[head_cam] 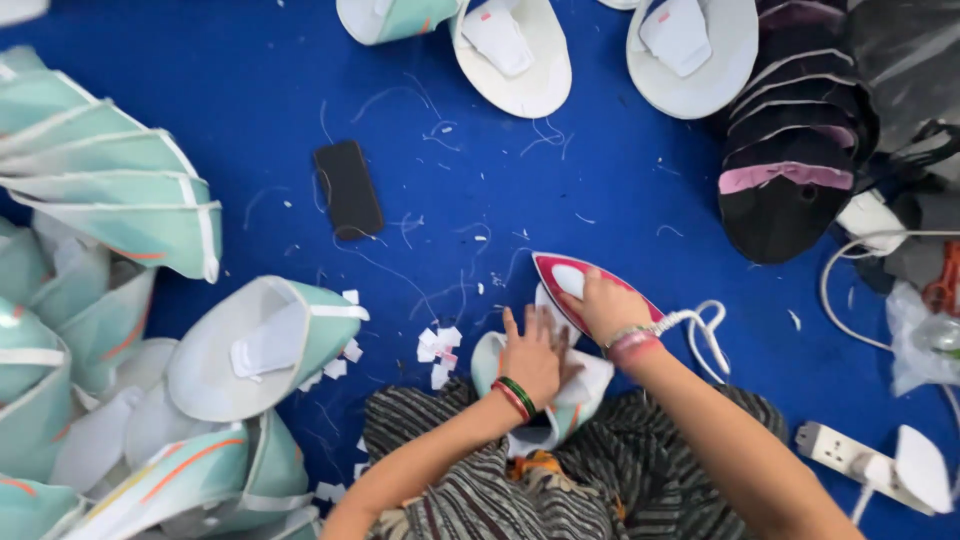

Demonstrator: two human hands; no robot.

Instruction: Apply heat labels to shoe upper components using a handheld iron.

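The right hand (pixel 603 305) is clamped on a red-and-white iron (pixel 570 280) while the left hand (pixel 530 358) (fingers spread flat) presses a mint cap piece (pixel 560 400), black phone (pixel 348 188) at 11 o'clock.

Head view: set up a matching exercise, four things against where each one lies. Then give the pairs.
Things:
1. iron
2. black phone
3. power strip
4. stack of dark cap pieces

Places:
A. upper right on the blue surface
B. under the right hand
C. lower right corner
D. left of centre, lying alone

Pairs: 1-B, 2-D, 3-C, 4-A
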